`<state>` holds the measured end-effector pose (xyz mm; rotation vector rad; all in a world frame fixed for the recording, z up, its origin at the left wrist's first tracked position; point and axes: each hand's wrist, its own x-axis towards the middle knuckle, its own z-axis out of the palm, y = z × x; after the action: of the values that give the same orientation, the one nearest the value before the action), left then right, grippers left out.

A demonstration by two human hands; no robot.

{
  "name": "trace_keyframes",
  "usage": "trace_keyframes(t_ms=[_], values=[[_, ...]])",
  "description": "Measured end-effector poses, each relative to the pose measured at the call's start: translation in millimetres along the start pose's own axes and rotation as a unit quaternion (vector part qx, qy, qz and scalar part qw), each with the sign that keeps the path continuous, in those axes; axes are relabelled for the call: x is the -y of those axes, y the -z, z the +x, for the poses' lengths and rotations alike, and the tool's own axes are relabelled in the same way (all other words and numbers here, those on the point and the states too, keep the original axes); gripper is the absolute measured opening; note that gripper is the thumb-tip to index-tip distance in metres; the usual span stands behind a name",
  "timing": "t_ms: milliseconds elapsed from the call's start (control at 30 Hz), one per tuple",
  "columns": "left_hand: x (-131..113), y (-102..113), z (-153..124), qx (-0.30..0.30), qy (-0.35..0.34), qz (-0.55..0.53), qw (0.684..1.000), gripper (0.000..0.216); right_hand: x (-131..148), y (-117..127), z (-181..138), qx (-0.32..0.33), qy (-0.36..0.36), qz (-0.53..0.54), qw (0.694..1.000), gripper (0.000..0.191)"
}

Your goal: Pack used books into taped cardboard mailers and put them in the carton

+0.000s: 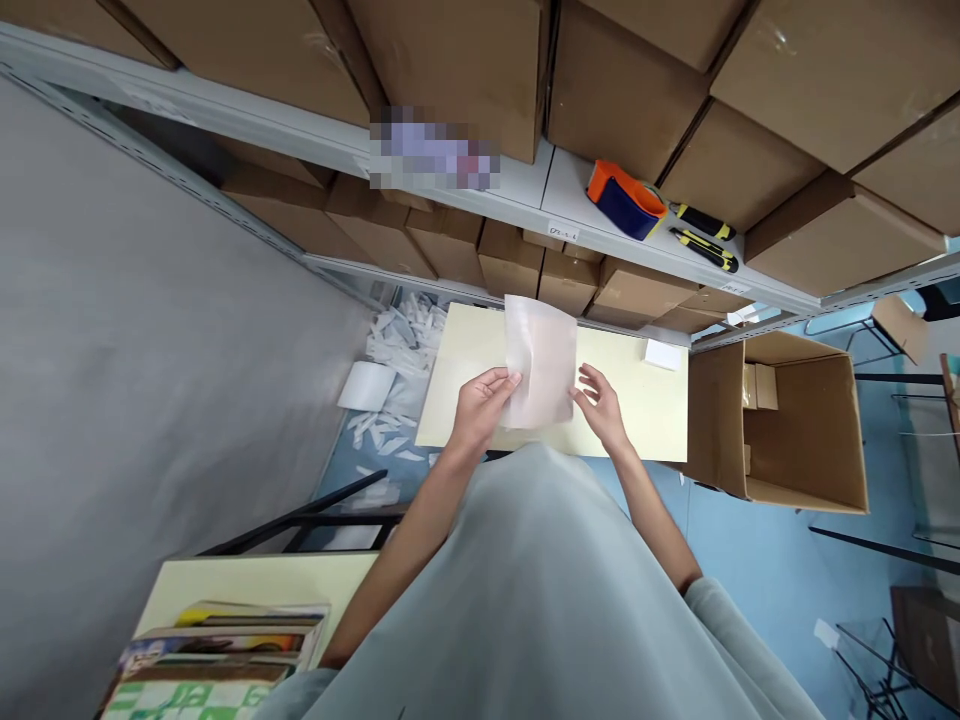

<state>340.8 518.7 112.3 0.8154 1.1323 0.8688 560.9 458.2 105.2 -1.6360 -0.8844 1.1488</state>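
Observation:
A thin, pale, slightly see-through sheet or flat pouch [541, 362] is held up over the cream tabletop [637, 420]; whether it has one layer or two I cannot tell. My left hand [481, 405] pinches its left edge, thumb on the near face. At the opposite edge is my right hand [600, 405], its fingers curved and apart, with a fingertip at or just beside the edge. A small white box [662, 354] lies at the back right of the tabletop.
Shelves with cardboard boxes [457, 70] run above the table, holding an orange-and-blue tape dispenser [626, 200] and two utility knives [705, 240]. An open carton [802, 420] stands to the right. White scraps [405, 340] litter the left floor. Magazines [210, 650] lie lower left.

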Motion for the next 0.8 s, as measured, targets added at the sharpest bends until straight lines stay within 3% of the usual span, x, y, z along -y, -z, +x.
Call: trace_keyframes(t_ms=[200, 333, 433, 533, 667, 800], values=[[10, 20, 3, -0.027, -0.082, 0.109, 0.990, 0.050, 11, -70, -4, 0.099, -0.009, 0.030, 0.995, 0.073], [21, 31, 5, -0.020, -0.133, 0.172, 0.976, 0.035, 2, -119, 2, 0.056, -0.011, 0.032, 0.998, 0.064], [29, 50, 14, -0.005, -0.132, 0.207, 0.969, 0.028, -18, -144, 17, 0.027, -0.031, 0.016, 0.999, 0.049], [34, 85, 32, -0.001, -0.125, 0.210, 0.970, 0.028, -39, -162, 40, 0.029, -0.060, 0.011, 0.998, 0.052], [43, 148, 73, -0.130, -0.129, 0.239, 0.954, 0.043, -60, -185, 75, 0.029, -0.102, 0.027, 0.994, 0.056], [63, 190, 131, -0.091, -0.017, 0.193, 0.977, 0.045, -80, -207, 107, 0.002, -0.136, 0.008, 0.991, 0.055]])
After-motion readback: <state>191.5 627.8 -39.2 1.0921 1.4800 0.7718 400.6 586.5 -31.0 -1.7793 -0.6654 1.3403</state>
